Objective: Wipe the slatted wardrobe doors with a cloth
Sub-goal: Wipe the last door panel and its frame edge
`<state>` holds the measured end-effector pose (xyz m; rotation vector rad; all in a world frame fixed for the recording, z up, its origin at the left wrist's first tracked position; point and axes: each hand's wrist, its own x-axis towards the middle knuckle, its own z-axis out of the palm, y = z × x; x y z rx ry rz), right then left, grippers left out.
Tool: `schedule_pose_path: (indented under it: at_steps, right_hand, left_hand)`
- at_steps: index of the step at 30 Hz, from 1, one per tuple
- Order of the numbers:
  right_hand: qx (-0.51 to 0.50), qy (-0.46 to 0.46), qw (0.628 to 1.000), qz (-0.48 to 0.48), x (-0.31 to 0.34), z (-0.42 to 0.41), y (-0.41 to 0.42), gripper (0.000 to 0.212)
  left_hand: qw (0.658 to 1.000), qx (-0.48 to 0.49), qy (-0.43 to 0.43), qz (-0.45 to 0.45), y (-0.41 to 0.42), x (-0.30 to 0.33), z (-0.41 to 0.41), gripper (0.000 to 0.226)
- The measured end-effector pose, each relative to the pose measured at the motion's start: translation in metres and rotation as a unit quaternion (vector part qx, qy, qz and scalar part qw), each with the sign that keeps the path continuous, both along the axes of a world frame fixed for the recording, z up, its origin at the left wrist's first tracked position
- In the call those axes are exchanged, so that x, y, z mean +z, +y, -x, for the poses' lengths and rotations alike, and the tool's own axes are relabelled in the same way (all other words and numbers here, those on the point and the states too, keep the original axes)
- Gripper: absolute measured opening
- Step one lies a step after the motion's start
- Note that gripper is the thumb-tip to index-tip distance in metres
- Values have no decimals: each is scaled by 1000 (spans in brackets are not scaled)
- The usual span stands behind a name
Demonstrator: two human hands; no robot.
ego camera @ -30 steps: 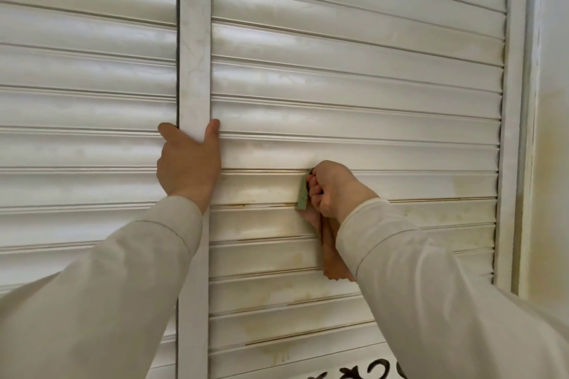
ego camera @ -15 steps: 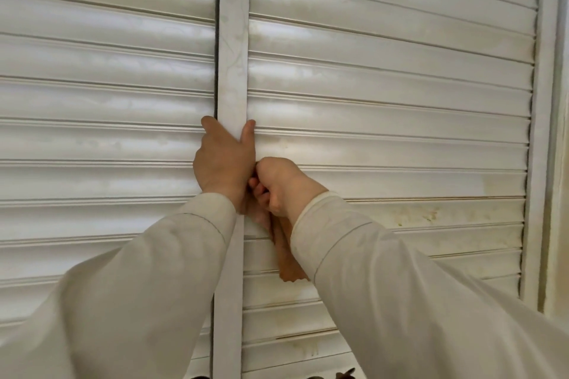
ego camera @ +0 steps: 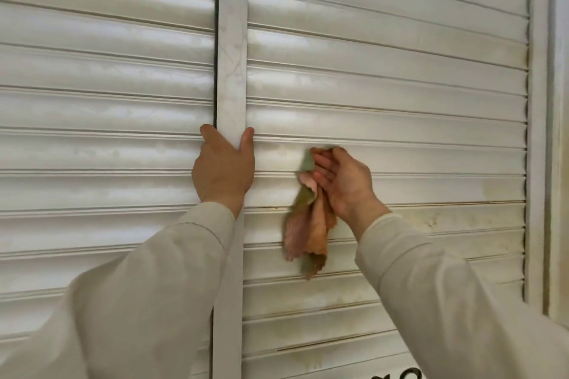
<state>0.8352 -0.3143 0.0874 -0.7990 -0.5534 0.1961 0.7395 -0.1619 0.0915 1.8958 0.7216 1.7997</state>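
Doors (ego camera: 385, 71): two white slatted panels fill the view, slats running level; yellow-brown grime marks the lower slats of the right panel toward 4 o'clock.
Stile (ego camera: 231, 71): an upright white strip between the panels, with a dark gap along its left edge.
Frame (ego camera: 538, 132): a white upright at the 3 o'clock edge of the right panel, stained along its inner side.
Sleeves (ego camera: 147, 301): pale, long, coming up from 7 and 5 o'clock.
Left hand (ego camera: 223, 172): this grip clasps the stile, thumb on one edge and fingers curled round the other, back of the hand toward the camera.
Right hand (ego camera: 345, 184): at 3 o'clock of the left hand, near but apart; this grip is half closed, fingers bent round the top of the cloth and pressing it to a slat.
Cloth (ego camera: 308, 231): pink, orange and green, crumpled; its top is bunched under the right fingers, the rest hangs loose toward 6 o'clock against the right panel, just right of the stile.
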Motion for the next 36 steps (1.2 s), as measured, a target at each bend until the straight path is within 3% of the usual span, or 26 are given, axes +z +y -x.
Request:
schedule_pose_path:
  at_steps: [6,11,16,20,27,33,36]
  right_hand:
    - [44,-131,986,90,39,42,38,15]
    - [-22,-194,973,120,36,47,53,20]
    - [-99,-149,979,97,43,12,19,24]
    - [-104,-138,979,103,43,12,16,22]
    - [-92,-254,943,194,38,35,44,22]
    - [-104,-188,971,104,58,30,32,26]
    - [-46,-155,985,59,56,26,32,20]
  left_hand:
    - [1000,16,1,-6,1,2,0,61]
    - [999,-17,-27,0,4,1,4,48]
    - [998,-38,-43,9,1,0,3,35]
    - [998,-35,-55,13,1,-1,0,34]
    - [997,-44,-56,21,2,0,1,36]
    - [996,-67,-61,21,0,2,4,36]
    - [995,-73,-65,22,0,3,4,35]
